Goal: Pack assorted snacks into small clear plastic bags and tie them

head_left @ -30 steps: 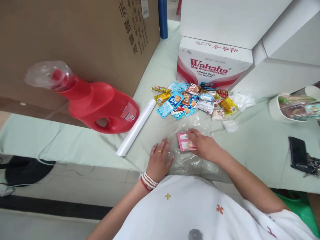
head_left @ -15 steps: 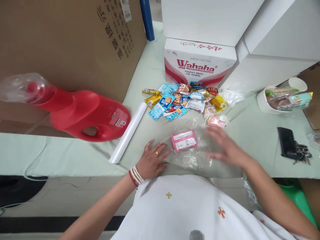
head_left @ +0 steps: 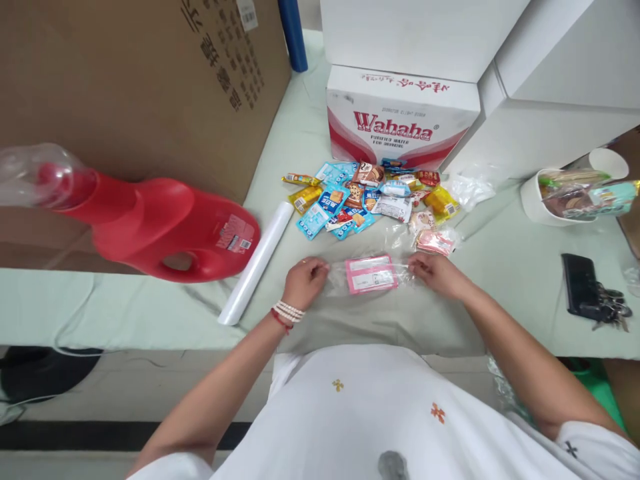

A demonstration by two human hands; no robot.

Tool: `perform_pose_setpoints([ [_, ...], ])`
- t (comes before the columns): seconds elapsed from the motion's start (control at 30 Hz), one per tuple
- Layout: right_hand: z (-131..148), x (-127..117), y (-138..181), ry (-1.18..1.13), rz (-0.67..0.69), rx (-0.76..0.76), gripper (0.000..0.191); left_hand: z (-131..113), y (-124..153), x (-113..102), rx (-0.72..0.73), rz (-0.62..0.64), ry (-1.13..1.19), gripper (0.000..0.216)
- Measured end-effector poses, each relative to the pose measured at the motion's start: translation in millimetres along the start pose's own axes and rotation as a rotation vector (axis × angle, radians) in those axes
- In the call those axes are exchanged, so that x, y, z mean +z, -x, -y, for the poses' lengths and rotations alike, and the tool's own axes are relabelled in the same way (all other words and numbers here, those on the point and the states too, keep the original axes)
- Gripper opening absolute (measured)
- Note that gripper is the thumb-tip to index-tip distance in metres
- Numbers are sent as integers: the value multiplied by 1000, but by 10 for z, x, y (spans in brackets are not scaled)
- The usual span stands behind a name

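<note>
A pink packet (head_left: 371, 274) with white label panels lies on the cloth-covered table, with clear plastic film (head_left: 338, 275) around it. My left hand (head_left: 306, 281) pinches the film's left end, fingers closed. At the opposite end, my right hand (head_left: 436, 273) is closed on the film too, so the plastic stretches between both hands. Just beyond is a heap of small wrapped snacks (head_left: 350, 200) in blue, yellow, brown and white. One pink-wrapped snack (head_left: 434, 242) sits close to my right hand.
On the left lie a white roll (head_left: 257, 263) and a red jug (head_left: 175, 230) beside a large cardboard box (head_left: 150, 80). A Wahaba-style printed white carton (head_left: 400, 127) stands behind the snacks. To the right are a white tub (head_left: 537, 207) of packets, a black phone (head_left: 579, 283) and keys (head_left: 614, 307).
Both hands have gone from spread fingers to pinching the film. My left hand moved up; my right hand came down onto the film's right end. The film is now gathered narrower around the packet.
</note>
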State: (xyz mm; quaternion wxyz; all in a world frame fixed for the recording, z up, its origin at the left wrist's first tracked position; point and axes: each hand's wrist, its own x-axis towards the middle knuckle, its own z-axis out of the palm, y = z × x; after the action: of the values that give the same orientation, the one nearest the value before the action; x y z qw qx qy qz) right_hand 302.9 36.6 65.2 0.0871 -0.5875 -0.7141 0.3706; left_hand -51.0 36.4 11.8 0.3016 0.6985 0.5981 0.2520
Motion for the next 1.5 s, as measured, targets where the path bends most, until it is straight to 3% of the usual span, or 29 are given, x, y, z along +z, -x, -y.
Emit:
perform_pose_setpoints([
  [0.07,40,-161,-193,179,101,37,23,-12,-68,83,-40,-13,-97,14],
  [0.13,155,-271,-371,319,13,-13,23,-36,-86,145,-36,-42,-128,11],
  [0.23,378,-301,-673,442,-120,-347,46,-80,-59,188,-24,-103,-76,10],
  [0.3,493,-226,-924,473,-6,-579,55,-103,-36,195,-14,-129,-13,8],
  [0.33,535,-172,-1060,462,81,-650,50,-112,-29,196,-6,-139,21,6],
  [0.43,648,-32,-1443,357,307,-711,28,-128,-33,206,17,-165,98,4],
  [0.57,847,-13,-1676,166,428,-773,30,-154,-112,258,40,-146,164,15],
  [0.67,928,-42,-1622,61,434,-751,32,-180,-230,289,-14,-94,234,50],
  [0.77,829,-38,-1532,57,382,-582,45,-177,-360,258,-115,-5,333,75],
  [0.83,698,-27,-1496,140,360,-449,57,-149,-420,202,-183,65,445,65],
  [0.93,542,-17,-1426,233,311,-340,39,-95,-442,116,-231,113,570,34],
  [1.0,519,-3,-1317,207,257,-371,30,-77,-424,95,-232,83,561,23],
  [1.1,575,69,-1052,201,189,-523,33,-90,-387,134,-210,-40,388,11],
  [1.2,612,220,-773,293,188,-665,36,-102,-345,193,-146,-193,88,14],
  [1.27,585,338,-641,331,204,-741,34,-87,-295,197,-63,-216,-50,15],
  [1.4,467,492,-519,309,134,-794,36,4,-85,82,213,-137,-184,12],
  [1.5,401,527,-469,234,66,-795,35,100,165,-62,423,40,-200,13],
])
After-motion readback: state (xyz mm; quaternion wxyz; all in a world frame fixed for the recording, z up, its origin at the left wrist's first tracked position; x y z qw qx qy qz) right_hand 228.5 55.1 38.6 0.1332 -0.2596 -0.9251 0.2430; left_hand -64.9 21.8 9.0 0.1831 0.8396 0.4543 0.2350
